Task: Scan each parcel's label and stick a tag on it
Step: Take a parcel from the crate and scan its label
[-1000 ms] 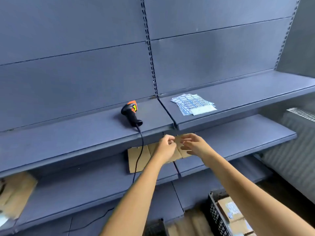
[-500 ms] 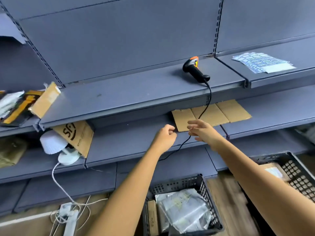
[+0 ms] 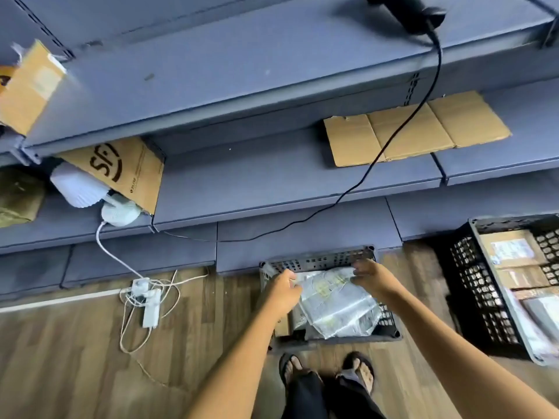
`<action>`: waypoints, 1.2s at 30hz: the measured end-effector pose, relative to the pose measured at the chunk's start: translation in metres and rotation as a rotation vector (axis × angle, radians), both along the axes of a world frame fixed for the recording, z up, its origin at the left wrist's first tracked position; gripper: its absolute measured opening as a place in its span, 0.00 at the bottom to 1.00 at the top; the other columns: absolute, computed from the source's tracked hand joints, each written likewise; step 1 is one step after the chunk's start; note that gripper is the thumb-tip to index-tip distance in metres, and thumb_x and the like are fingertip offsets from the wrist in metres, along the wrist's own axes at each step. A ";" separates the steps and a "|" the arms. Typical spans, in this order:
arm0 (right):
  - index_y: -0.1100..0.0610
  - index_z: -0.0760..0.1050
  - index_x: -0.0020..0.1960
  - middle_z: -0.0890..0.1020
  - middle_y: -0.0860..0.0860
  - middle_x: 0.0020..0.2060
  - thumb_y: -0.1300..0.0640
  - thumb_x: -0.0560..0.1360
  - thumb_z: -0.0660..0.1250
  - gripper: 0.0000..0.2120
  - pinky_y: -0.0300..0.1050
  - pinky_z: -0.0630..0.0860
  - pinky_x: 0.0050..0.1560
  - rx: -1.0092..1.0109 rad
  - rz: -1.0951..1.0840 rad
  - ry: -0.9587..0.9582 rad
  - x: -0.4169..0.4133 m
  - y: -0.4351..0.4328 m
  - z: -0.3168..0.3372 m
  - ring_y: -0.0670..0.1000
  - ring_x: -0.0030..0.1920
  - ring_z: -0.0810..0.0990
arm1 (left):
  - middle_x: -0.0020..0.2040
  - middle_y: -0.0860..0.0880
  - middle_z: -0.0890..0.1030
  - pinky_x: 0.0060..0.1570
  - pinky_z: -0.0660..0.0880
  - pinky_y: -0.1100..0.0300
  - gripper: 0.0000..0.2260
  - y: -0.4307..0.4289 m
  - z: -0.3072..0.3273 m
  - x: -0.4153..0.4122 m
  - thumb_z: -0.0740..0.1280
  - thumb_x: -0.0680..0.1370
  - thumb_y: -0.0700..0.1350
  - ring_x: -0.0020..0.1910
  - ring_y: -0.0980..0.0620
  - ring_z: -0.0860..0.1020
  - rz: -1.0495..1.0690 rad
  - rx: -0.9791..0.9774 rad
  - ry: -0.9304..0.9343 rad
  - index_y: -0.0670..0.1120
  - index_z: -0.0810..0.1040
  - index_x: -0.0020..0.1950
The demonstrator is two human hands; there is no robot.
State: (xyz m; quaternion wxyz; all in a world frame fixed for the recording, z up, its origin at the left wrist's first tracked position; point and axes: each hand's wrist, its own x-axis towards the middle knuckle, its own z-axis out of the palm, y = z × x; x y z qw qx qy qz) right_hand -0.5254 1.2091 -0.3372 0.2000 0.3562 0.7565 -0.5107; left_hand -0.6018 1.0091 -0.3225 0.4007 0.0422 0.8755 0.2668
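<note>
Tiers of blue-grey metal shelving [image 3: 272, 182] fill the back wall, above a brown wood-plank floor [image 3: 75, 358] where a white power strip [image 3: 151, 309] lies among tangled cables.

Both hands are down from shelf height, away from the flat cardboard [image 3: 414, 133] and at the grey crate [image 3: 317, 262] on the floor. Left hand [image 3: 284, 290] now pinches the upper left corner of a plastic-wrapped parcel [image 3: 335, 303]; right hand [image 3: 372, 276] grips its upper right corner. View has tilted downward: scanner [image 3: 414, 10] at top edge, sandalled feet [image 3: 361, 370] now visible.
</note>
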 end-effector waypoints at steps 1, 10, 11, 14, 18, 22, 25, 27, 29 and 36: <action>0.73 0.73 0.57 0.79 0.67 0.52 0.67 0.73 0.66 0.15 0.46 0.70 0.45 -0.054 -0.064 -0.031 0.004 -0.004 -0.014 0.56 0.48 0.78 | 0.55 0.51 0.77 0.55 0.76 0.49 0.12 -0.006 -0.019 0.002 0.61 0.76 0.45 0.52 0.49 0.78 0.001 -0.026 -0.037 0.48 0.73 0.60; 0.59 0.72 0.60 0.76 0.56 0.47 0.67 0.79 0.57 0.12 0.44 0.64 0.41 -0.505 -0.702 -0.200 0.012 -0.045 -0.185 0.54 0.47 0.73 | 0.53 0.51 0.77 0.56 0.75 0.51 0.05 -0.009 -0.152 -0.020 0.58 0.77 0.46 0.53 0.49 0.77 -0.104 -0.143 -0.168 0.53 0.72 0.49; 0.58 0.72 0.59 0.76 0.56 0.51 0.65 0.80 0.57 0.11 0.45 0.66 0.47 -0.536 -0.749 -0.202 0.010 -0.050 -0.201 0.56 0.52 0.74 | 0.53 0.52 0.77 0.56 0.75 0.53 0.07 -0.007 -0.167 -0.022 0.58 0.78 0.45 0.53 0.51 0.77 -0.121 -0.139 -0.157 0.52 0.73 0.54; 0.56 0.73 0.59 0.74 0.54 0.56 0.63 0.80 0.57 0.10 0.47 0.66 0.54 -0.608 -0.846 -0.210 0.005 -0.066 -0.249 0.56 0.58 0.73 | 0.55 0.52 0.76 0.57 0.74 0.56 0.12 -0.011 -0.210 -0.018 0.59 0.79 0.44 0.53 0.54 0.76 -0.158 -0.139 -0.177 0.50 0.72 0.61; 0.56 0.73 0.59 0.73 0.54 0.62 0.61 0.81 0.57 0.10 0.51 0.65 0.65 -0.663 -0.922 -0.202 -0.003 -0.084 -0.306 0.59 0.67 0.69 | 0.62 0.51 0.75 0.58 0.71 0.59 0.14 -0.021 -0.259 -0.014 0.59 0.79 0.44 0.56 0.55 0.74 -0.181 -0.151 -0.219 0.49 0.71 0.64; 0.58 0.72 0.65 0.67 0.56 0.70 0.61 0.80 0.58 0.14 0.52 0.64 0.67 -0.651 -0.983 -0.231 -0.006 -0.097 -0.351 0.60 0.71 0.64 | 0.62 0.51 0.75 0.55 0.71 0.62 0.14 -0.032 -0.296 -0.020 0.58 0.79 0.43 0.54 0.56 0.74 -0.158 -0.145 -0.235 0.49 0.71 0.65; 0.56 0.69 0.68 0.66 0.56 0.71 0.63 0.79 0.59 0.18 0.53 0.65 0.66 -0.652 -1.026 -0.246 -0.008 -0.104 -0.381 0.61 0.70 0.65 | 0.61 0.52 0.76 0.53 0.70 0.63 0.14 -0.038 -0.320 -0.023 0.57 0.80 0.43 0.49 0.58 0.74 -0.129 -0.148 -0.247 0.49 0.71 0.65; 0.54 0.69 0.69 0.68 0.54 0.68 0.64 0.79 0.58 0.19 0.50 0.67 0.63 -0.666 -1.025 -0.248 -0.011 -0.107 -0.395 0.61 0.67 0.68 | 0.60 0.53 0.76 0.46 0.70 0.67 0.13 -0.043 -0.334 -0.024 0.57 0.80 0.43 0.47 0.60 0.74 -0.139 -0.148 -0.239 0.50 0.71 0.64; 0.52 0.70 0.67 0.71 0.52 0.61 0.64 0.79 0.57 0.18 0.45 0.69 0.53 -0.680 -1.025 -0.245 -0.016 -0.109 -0.405 0.59 0.64 0.72 | 0.59 0.54 0.75 0.42 0.68 0.70 0.13 -0.047 -0.344 -0.023 0.57 0.80 0.43 0.45 0.62 0.74 -0.132 -0.154 -0.250 0.50 0.71 0.64; 0.62 0.75 0.62 0.75 0.55 0.53 0.62 0.76 0.66 0.15 0.47 0.69 0.49 -0.445 -1.003 -0.208 -0.015 -0.112 -0.418 0.57 0.55 0.73 | 0.59 0.55 0.76 0.51 0.68 0.64 0.14 -0.055 -0.345 -0.017 0.58 0.80 0.44 0.52 0.57 0.74 -0.137 -0.150 -0.238 0.51 0.71 0.64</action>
